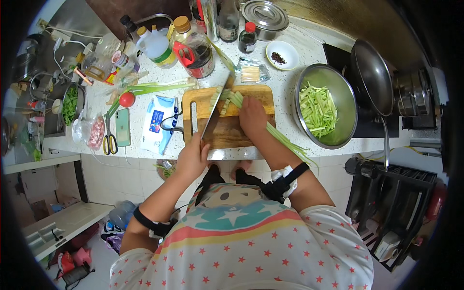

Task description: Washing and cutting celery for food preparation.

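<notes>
My left hand (193,156) is closed around the handle of a kitchen knife (214,111), whose blade reaches over a wooden cutting board (257,142). Cut green stalk pieces (224,101) lie beside the blade. My right hand (252,114) presses on a bunch of green stalks (286,140); their long ends run out under my forearm past the board's right edge. To the right, a large metal bowl (353,108) holds many cut stalk strips (317,110). A small white bowl (293,54) with dark peppercorn-like grains stands behind.
Left of the board are a wipes pack (158,125), a phone (123,127), scissors (110,139), a tomato (127,99) and green onions (163,86). Bottles, including a red-handled one (197,54), stand behind. A wok (371,78) sits on the right, its handle past the counter edge.
</notes>
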The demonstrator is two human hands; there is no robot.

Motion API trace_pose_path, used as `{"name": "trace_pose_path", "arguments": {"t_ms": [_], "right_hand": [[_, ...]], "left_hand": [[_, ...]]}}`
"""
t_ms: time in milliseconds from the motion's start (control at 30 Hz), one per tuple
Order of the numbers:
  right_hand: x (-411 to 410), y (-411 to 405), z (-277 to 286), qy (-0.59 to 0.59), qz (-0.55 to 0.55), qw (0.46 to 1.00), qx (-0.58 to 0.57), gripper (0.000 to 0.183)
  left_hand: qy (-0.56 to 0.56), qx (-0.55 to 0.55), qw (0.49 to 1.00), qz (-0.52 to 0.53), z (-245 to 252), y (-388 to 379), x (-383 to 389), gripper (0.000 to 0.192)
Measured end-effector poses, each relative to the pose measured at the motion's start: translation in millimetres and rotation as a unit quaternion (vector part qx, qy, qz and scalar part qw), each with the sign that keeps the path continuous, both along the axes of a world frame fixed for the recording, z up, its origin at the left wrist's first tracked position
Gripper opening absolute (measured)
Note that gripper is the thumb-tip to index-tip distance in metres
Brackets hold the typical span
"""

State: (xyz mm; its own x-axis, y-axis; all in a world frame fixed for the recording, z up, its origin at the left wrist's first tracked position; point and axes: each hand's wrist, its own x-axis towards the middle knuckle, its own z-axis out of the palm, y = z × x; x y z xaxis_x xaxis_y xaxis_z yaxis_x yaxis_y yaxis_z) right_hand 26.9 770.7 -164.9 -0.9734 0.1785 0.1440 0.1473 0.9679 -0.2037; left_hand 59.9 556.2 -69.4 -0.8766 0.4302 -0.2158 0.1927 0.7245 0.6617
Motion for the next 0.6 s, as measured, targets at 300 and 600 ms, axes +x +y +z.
{"name": "trace_pose_path", "arguments": {"t_ms": [300, 600], "right_hand": [[-2, -1, 3, -0.003, 0.021, 1.0, 0.003, 0.035], [44, 3, 13, -0.055, 0.172, 0.984, -0.001, 0.039]], "left_hand": [[-0.006, -0.002, 0.999, 0.038, -4, -46, 16, 0.032], [-0.009, -0.023, 0.996, 0.083, -3, -79, 18, 0.026]]}}
